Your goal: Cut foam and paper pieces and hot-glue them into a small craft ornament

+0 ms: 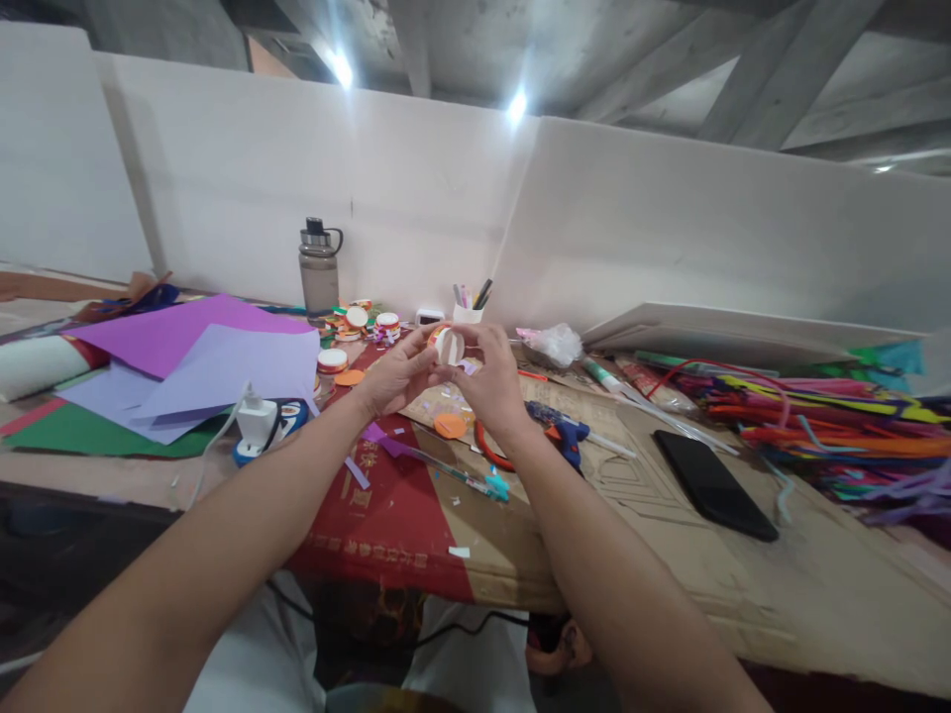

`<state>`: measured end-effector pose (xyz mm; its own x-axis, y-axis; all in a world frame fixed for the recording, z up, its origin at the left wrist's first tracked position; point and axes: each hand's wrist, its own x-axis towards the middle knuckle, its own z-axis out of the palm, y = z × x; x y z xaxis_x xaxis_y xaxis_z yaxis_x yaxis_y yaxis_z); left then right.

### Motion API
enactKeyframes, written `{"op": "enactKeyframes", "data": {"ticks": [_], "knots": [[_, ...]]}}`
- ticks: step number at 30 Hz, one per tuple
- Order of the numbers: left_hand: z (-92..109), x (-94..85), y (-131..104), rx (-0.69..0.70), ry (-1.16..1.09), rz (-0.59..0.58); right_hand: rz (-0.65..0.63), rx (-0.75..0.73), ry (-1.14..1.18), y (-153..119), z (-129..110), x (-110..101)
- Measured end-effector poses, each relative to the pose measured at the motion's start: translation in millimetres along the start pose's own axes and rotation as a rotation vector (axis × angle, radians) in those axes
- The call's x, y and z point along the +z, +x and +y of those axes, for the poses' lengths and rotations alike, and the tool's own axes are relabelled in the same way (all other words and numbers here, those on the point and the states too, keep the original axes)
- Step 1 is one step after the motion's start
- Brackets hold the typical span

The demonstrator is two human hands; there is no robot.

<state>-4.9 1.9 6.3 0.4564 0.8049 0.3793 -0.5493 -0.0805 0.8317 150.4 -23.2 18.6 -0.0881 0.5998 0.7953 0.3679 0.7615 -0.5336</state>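
Note:
Between my two hands, raised over the middle of the table, is a small round white piece (449,346) with a red and yellow edge. My left hand (397,371) pinches it from the left, and my right hand (486,366) holds its right side. Orange paper discs (450,426) and small paper scraps lie below on the cardboard (520,555). A similar round white-topped piece (332,360) sits left of my hands. Behind it are more round pieces with coloured strips (387,325). A pen (461,473) with a turquoise end lies nearer to me.
Purple and green sheets (215,366), a white plug (257,421) and a bottle (319,272) stand or lie at left. At right are a blue glue gun (569,443), a black phone (713,485) and colourful pipe cleaners (839,426). A pen cup (468,314) stands behind.

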Motion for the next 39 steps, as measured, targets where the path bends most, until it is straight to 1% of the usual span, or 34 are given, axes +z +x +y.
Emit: {"op": "enactKeyframes", "data": {"ticks": [6, 14, 16, 18, 21, 24, 29, 36, 39], "knots": [[-2.0, -2.5, -0.5, -0.041, -0.062, -0.003, -0.035, -0.010, -0.046, 1.4, 3.9, -2.3], [-2.1, -5.9, -0.8, -0.044, -0.031, 0.012, -0.074, 0.029, 0.027, 2.6, 15.1, -1.4], [-2.8, -5.6, -0.8, -0.068, -0.051, 0.020, -0.080, 0.064, 0.016, 4.2, 15.8, -1.4], [-3.9, -4.8, -0.3, -0.098, -0.095, 0.051, -0.099, 0.133, 0.046, 6.6, 16.7, -2.2], [-5.1, -3.3, 1.0, -0.141, -0.166, 0.148, -0.109, 0.275, 0.198, 9.7, 19.5, -4.2], [-4.8, -1.8, 2.1, -0.183, -0.206, 0.216, -0.082, 0.336, 0.306, 10.2, 23.3, -5.2], [-4.1, -0.7, 2.9, -0.196, -0.236, 0.235, -0.068, 0.319, 0.260, 7.8, 26.9, -3.1], [-8.7, -4.6, 3.3, -0.198, -0.197, 0.154, -0.086, 0.215, 0.149, 6.7, 25.4, -3.8], [-9.4, -5.4, 1.9, -0.133, -0.166, 0.118, -0.089, 0.218, 0.151, 7.5, 22.0, -4.9]]}}
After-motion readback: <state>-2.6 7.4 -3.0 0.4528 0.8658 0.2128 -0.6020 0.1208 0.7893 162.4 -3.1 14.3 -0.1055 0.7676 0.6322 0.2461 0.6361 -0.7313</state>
